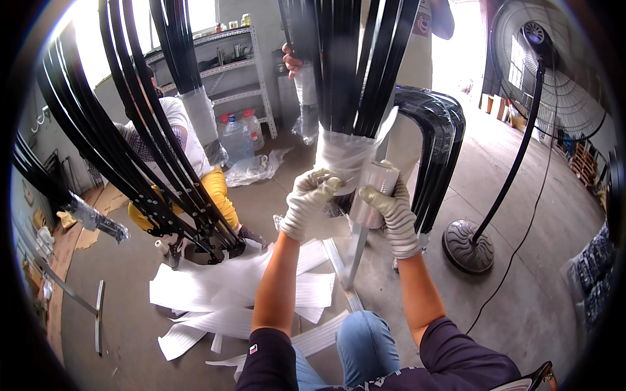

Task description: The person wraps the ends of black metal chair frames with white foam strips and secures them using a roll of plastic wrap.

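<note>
My right hand (396,212), in a pale work glove, is closed around a roll of clear stretch film (377,189). Beside it, my gloved left hand (310,199) has its fingers curled in a pinch against the lower part of a white foam wrap (345,156); what they pinch is too small to make out. That wrap goes round the lower end of a bundle of black metal bars (342,78) rising in front of me. A slanted metal bar (355,254) stands just below the roll.
White foam sheets (241,293) lie on the floor. Left, a seated person (179,130) is behind more black bars (85,117). Another person's hand (291,62) shows behind my bundle. Film-wrapped curved black bars (443,130) stand right, near a pedestal fan (469,244) with a trailing cord.
</note>
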Tool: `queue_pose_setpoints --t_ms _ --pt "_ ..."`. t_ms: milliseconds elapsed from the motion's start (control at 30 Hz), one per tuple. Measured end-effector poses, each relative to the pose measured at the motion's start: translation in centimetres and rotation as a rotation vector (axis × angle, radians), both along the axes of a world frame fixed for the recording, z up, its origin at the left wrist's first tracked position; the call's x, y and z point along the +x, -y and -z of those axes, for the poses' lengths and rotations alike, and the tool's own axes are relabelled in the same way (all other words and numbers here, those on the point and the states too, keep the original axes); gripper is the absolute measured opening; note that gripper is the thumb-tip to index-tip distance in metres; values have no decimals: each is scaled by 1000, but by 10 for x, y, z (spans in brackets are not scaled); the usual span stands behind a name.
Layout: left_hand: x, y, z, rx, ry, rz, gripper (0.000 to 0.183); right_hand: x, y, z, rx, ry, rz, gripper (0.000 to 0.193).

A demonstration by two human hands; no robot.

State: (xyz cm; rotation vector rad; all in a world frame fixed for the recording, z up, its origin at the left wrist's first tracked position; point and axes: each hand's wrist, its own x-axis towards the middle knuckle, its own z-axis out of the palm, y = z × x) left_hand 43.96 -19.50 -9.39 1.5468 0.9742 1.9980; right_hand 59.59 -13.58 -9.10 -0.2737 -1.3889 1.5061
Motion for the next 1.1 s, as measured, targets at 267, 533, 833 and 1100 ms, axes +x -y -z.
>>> queue_pose_setpoints --t_ms 267,533,833,1100 --pt "11 -3 3 111 225 42 13 12 -12 16 -187 -150 -335 54" --pt "5 -2 7 157 349 78 13 3 -15 51 -425 -440 -557 77" --pt "-3 0 8 163 313 59 15 14 9 48 -442 -596 -844 90" --pt "-24 1 7 113 296 80 21 31 -59 34 -188 -168 -405 61"
